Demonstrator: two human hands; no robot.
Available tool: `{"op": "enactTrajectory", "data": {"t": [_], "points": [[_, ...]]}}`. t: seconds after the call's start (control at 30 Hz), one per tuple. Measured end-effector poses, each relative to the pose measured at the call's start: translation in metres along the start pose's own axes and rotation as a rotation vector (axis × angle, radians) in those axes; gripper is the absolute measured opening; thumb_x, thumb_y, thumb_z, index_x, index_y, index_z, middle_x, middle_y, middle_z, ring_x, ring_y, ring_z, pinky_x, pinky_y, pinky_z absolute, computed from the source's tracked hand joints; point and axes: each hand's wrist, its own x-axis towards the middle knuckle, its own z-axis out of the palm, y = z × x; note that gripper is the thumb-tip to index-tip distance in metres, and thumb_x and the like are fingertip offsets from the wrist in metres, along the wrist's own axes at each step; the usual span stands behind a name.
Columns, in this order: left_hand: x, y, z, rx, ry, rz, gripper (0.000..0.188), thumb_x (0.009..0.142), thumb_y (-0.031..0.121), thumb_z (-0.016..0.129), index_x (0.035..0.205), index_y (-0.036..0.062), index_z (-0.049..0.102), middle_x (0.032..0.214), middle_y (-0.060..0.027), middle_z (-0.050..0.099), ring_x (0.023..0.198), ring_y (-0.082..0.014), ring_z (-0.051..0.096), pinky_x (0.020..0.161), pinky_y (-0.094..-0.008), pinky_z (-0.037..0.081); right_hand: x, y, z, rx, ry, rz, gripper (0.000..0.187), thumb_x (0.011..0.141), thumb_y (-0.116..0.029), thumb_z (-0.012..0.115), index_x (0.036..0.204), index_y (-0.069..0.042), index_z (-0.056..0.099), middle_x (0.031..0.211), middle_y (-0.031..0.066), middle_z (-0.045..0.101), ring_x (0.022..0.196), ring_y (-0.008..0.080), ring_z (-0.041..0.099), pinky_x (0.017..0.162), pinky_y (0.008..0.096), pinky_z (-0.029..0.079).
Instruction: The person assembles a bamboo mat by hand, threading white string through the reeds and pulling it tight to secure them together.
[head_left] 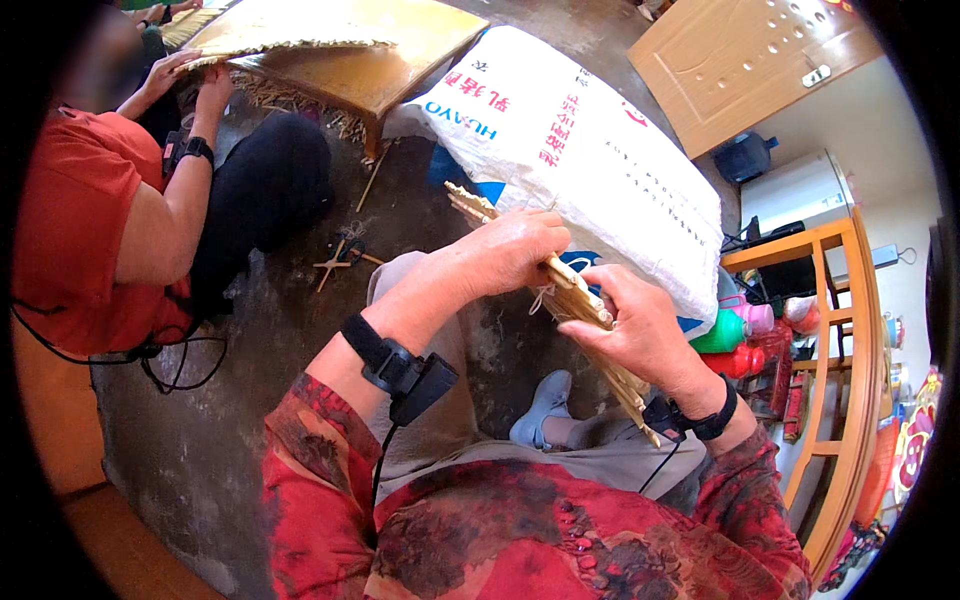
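A narrow mat of pale yellow straw stalks (572, 303), bound with white string, slants across above my lap. My left hand (512, 250) is closed over its upper part, fingers curled round the far edge. My right hand (638, 325) grips the same mat lower down, with thumb and fingers on either side of the stalk ends. A loop of white string (578, 264) stands up between my two hands. The mat's upper end sticks out past my left hand, and its lower end hangs below my right. Part of the mat is hidden behind my hands.
A big white printed sack (600, 170) lies just beyond my hands. At the left a person in red (130, 215) works on straw by a wooden table (370, 50). Crossed sticks (333, 264) lie on the floor. A wooden rack (835, 370) and colourful jugs (725, 330) stand right.
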Motion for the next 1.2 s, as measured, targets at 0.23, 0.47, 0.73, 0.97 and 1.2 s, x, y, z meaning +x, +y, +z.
{"op": "enactTrajectory", "data": {"t": [0.23,0.47,0.73,0.97,1.2], "points": [[-0.014,0.014,0.010,0.082,0.531,-0.293,0.041,0.063,0.001,0.070,0.100,0.0010,0.051,0.101,-0.0159,0.051,0.099,-0.0344,0.049,0.084,-0.0392,0.042,0.016,0.014,0.005,0.157,0.119,-0.008,0.020,0.077,-0.015,0.063,0.091,-0.002,0.058,0.078,0.0136,0.058,0.069,0.0272,0.057,0.062,0.0323,0.045],[-0.040,0.040,0.054,-0.254,0.593,-0.624,0.031,0.070,0.011,0.071,0.095,0.0006,0.056,0.090,-0.0081,0.056,0.093,-0.0211,0.054,0.079,-0.0308,0.045,0.021,0.019,0.012,0.257,0.106,0.016,0.022,0.080,-0.017,0.063,0.095,-0.002,0.058,0.077,0.0114,0.058,0.065,0.0169,0.054,0.060,0.0288,0.044],[-0.045,0.033,0.053,-0.495,0.600,-0.582,0.008,0.076,0.002,0.060,0.083,-0.0022,0.060,0.090,-0.0086,0.062,0.085,-0.0179,0.057,0.076,-0.0282,0.044,0.025,0.023,0.010,0.259,0.135,0.040,0.023,0.079,-0.017,0.063,0.096,-0.002,0.058,0.075,0.0106,0.059,0.060,0.0136,0.051,0.057,0.0267,0.042],[-0.058,0.048,0.000,-1.406,0.723,-0.482,0.008,0.082,0.007,0.052,0.084,0.0006,0.056,0.071,-0.0094,0.057,0.088,-0.0262,0.058,0.094,-0.0400,0.038,0.023,0.023,0.014,0.283,0.190,0.019,0.023,0.079,-0.018,0.063,0.095,-0.001,0.059,0.071,0.0099,0.057,0.059,0.0122,0.049,0.055,0.0267,0.041],[-0.059,0.053,-0.027,-1.592,0.744,-0.518,0.020,0.087,0.009,0.049,0.103,-0.0008,0.054,0.075,-0.0074,0.055,0.058,-0.0113,0.050,0.070,-0.0325,0.051,0.025,0.010,0.006,0.342,0.222,0.073,0.025,0.079,-0.018,0.064,0.094,0.000,0.059,0.070,0.0085,0.056,0.060,0.0102,0.048,0.056,0.0261,0.041]]}}
